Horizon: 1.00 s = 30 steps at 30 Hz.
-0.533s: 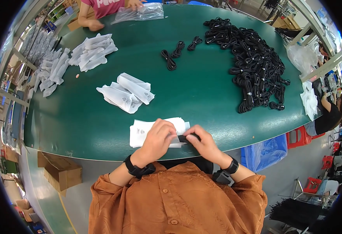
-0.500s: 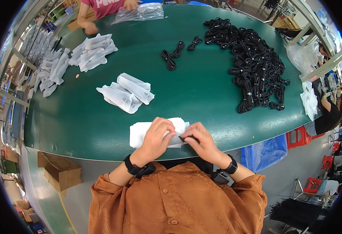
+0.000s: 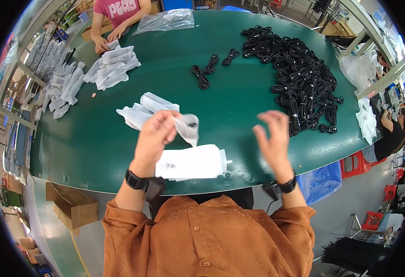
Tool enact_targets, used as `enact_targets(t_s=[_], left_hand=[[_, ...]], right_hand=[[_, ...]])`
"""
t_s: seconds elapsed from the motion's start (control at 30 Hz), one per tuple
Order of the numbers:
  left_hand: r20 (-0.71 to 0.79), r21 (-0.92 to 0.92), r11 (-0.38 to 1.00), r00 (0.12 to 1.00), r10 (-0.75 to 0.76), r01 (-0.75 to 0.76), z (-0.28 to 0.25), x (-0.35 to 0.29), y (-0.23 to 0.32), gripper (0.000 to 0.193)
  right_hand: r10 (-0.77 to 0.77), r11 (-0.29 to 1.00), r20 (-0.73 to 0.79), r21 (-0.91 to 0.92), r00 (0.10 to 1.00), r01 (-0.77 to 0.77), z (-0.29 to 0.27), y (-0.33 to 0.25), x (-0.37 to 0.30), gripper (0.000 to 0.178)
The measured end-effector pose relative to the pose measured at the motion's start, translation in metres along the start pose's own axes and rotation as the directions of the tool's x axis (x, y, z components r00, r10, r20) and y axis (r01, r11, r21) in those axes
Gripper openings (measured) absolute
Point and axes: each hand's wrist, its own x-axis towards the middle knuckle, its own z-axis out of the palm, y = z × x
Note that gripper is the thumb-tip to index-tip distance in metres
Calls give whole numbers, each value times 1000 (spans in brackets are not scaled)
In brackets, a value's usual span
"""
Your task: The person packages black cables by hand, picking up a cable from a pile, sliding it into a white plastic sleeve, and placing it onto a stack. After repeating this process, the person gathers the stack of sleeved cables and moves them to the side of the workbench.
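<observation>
My left hand (image 3: 154, 134) pinches the end of a whitish translucent bag (image 3: 190, 133), raised above the table, with something dark showing inside. My right hand (image 3: 275, 138) is empty, its fingers apart, in the air just left of a large heap of bundled black cables (image 3: 306, 78). Below the hands, near the table's front edge, lies a flat stack of white bags (image 3: 195, 161). A few filled bags (image 3: 154, 102) lie beyond my left hand, partly covered by it.
Three loose cable bundles (image 3: 210, 64) lie mid-table on the green tabletop (image 3: 230, 106). At the far left a person's hands (image 3: 108, 41) touch a pile of filled bags (image 3: 114, 67), with more bags (image 3: 66, 87) beside it. A clear plastic bag (image 3: 165, 21) lies at the far edge.
My left hand has lifted a bag off the stack and moved left. My right hand has let go and swung right and away, opening. The other person's hands have come to the far pile.
</observation>
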Motion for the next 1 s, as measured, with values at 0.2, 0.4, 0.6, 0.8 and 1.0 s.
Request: enact_targets(t_s=[0.2, 0.4, 0.6, 0.8, 1.0], left_hand=[[-363, 206, 955, 890, 276, -212, -66, 19, 13, 23], [-52, 862, 454, 851, 523, -225, -27, -22, -7, 23], [374, 771, 428, 879, 294, -471, 44, -43, -66, 26], [426, 819, 281, 858, 287, -501, 54, -45, -88, 16], [299, 822, 425, 923, 243, -379, 50, -46, -89, 12]], right_hand=[[293, 742, -218, -562, 931, -365, -42, 168, -8, 53], [473, 771, -24, -472, 881, -427, -21, 149, -9, 62], [416, 836, 117, -439, 902, -329, 16, 77, -2, 60], [280, 930, 225, -303, 933, -206, 37, 38, -2, 59], [75, 930, 224, -366, 972, 13, 16, -14, -7, 53]])
